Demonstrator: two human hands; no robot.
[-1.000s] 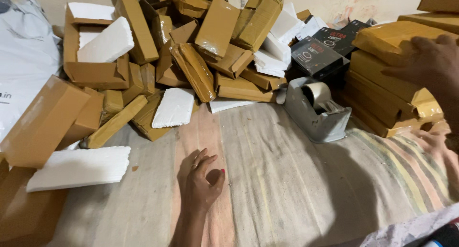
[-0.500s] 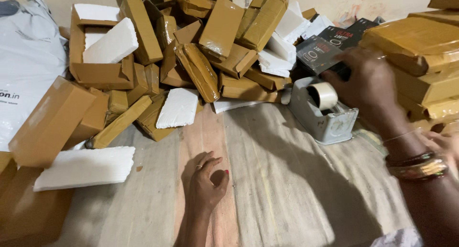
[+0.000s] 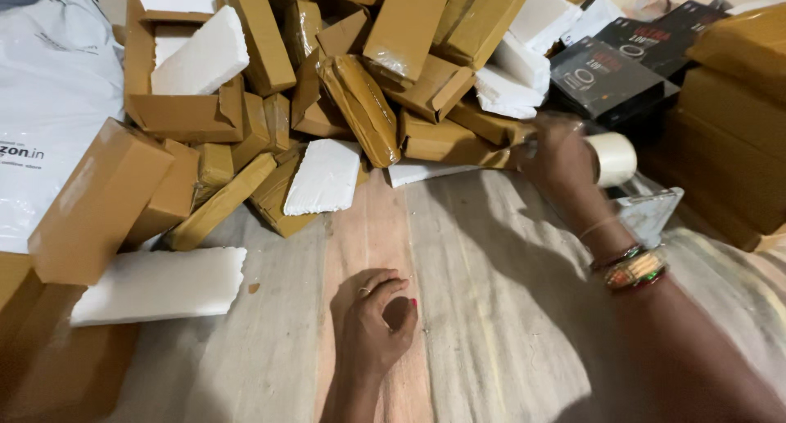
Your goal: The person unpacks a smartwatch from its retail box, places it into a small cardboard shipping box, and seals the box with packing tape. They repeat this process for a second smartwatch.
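Right hand [image 3: 561, 157] is shown clasped around the tape roll [image 3: 612, 158] on its dispenser [image 3: 651, 214], at far right beside the black boxes [image 3: 610, 71]. Left hand [image 3: 377, 325] rests loosely curled, holding nothing, on the wooden floor [image 3: 458, 251]. A hasty lift could drag the dispenser over or snag the tape.

The right hand [image 3: 561, 157] is seen closed around a tape dispenser [image 3: 630, 194], beside its pale tape roll [image 3: 614, 158]. The left hand [image 3: 378, 329] is rested, loosely curled, on the cloth-covered surface [image 3: 491, 267]. A heap of brown cardboard boxes [image 3: 360, 104] is piled behind, with white foam slabs [image 3: 160, 284] among them and black boxes [image 3: 602, 75] at the right.
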